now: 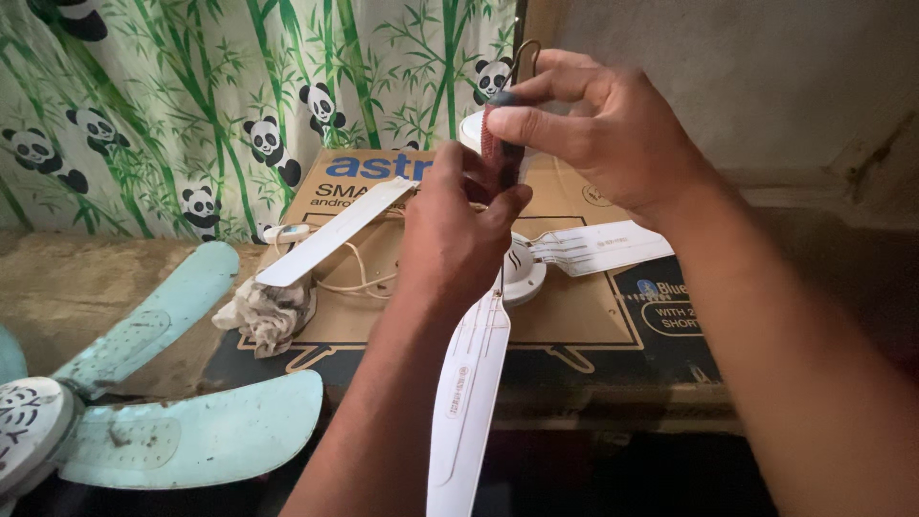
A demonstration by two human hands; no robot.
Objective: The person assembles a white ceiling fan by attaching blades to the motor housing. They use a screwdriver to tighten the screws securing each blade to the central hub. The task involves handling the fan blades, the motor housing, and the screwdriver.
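Hands meet above a white ceiling fan lying on a flattened cardboard box. The right hand pinches a small dark reddish piece between thumb and forefinger, over the fan's hub; the left hand closes its fingers on the same piece from below. One white blade points near, another runs left over a crumpled rag. A pale blue fan lies at near left, before a panda-print curtain at the far side.
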